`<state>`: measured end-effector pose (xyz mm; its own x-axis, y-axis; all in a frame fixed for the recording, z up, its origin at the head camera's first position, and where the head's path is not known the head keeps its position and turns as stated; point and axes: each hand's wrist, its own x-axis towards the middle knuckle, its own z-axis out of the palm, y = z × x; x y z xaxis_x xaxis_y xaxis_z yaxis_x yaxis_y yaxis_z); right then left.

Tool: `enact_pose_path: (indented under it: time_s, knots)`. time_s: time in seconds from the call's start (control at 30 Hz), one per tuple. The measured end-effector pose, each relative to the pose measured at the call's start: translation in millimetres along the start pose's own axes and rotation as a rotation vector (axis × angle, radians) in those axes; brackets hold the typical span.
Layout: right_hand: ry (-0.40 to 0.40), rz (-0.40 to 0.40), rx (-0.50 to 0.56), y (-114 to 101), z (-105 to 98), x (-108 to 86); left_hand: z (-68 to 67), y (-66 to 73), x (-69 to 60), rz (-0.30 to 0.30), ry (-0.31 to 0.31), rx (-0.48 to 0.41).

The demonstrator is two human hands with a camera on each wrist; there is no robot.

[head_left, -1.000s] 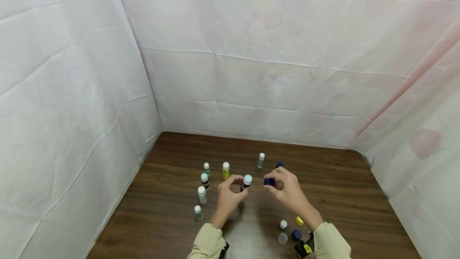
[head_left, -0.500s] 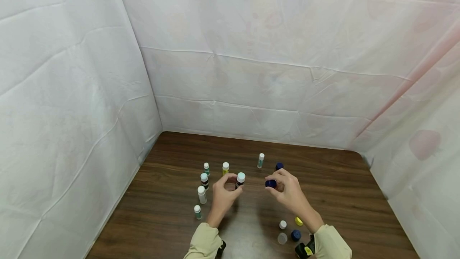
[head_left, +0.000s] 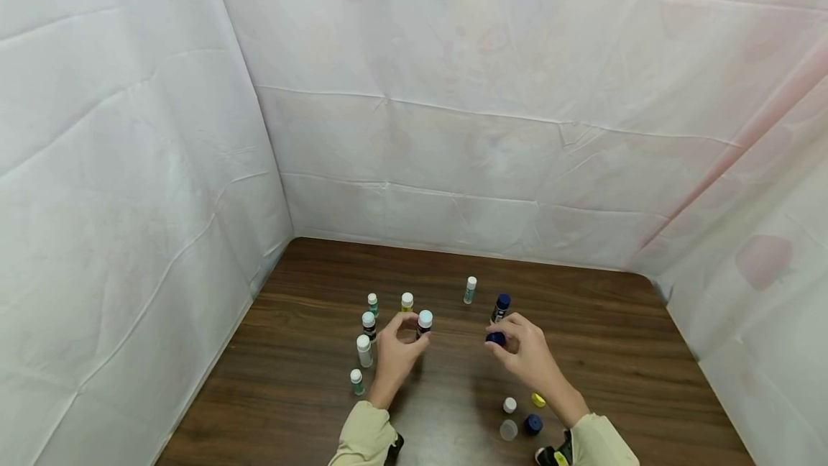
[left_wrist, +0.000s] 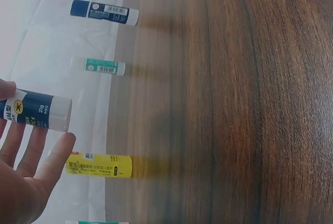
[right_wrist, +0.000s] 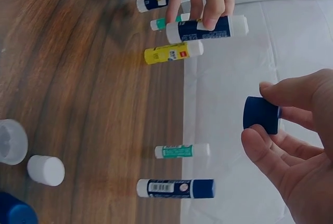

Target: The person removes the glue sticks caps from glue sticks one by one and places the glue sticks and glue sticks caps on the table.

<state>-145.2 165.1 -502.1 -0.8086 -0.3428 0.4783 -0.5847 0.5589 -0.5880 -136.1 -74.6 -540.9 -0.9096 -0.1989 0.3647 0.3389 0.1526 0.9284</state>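
My left hand (head_left: 396,352) grips a dark blue glue stick (left_wrist: 34,108), its white end up, above the table left of centre. My right hand (head_left: 529,354) pinches a dark blue cap (right_wrist: 261,115) between thumb and fingers, apart from the glue stick. A yellow glue stick (left_wrist: 99,165) stands just behind the left hand, partly hidden by it in the head view. Beyond the right hand stands a glue stick with a blue cap (right_wrist: 174,188), next to a small green-labelled glue stick (right_wrist: 177,151).
Several glue sticks, including a white one (head_left: 364,351), stand in a row on the left. Loose caps lie front right: white (head_left: 509,405), clear (head_left: 508,430), blue (head_left: 533,423) and yellow (head_left: 538,400). White cloth walls surround the wooden table (head_left: 310,351).
The left hand has moved left with the glue stick, away from the cap. The right hand has shifted slightly right and nearer, uncovering more of the blue-capped glue stick behind it.
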Motion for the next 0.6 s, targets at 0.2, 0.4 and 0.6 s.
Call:
enact_pose_path:
  time_s: [0.2,0.4,0.6]
  knots:
    - [-0.025,0.092,-0.006,7.0,0.0,-7.6,-3.0,-3.9,1.1,-0.040,0.022,-0.002]
    - [-0.048,0.157,0.002,14.9,1.2,-17.4,-5.5,-9.1,1.6,-0.067,0.047,-0.001]
    - [-0.019,0.166,0.001,27.2,5.6,-29.1,-8.2,-14.7,1.1,-0.085,0.072,-0.003]
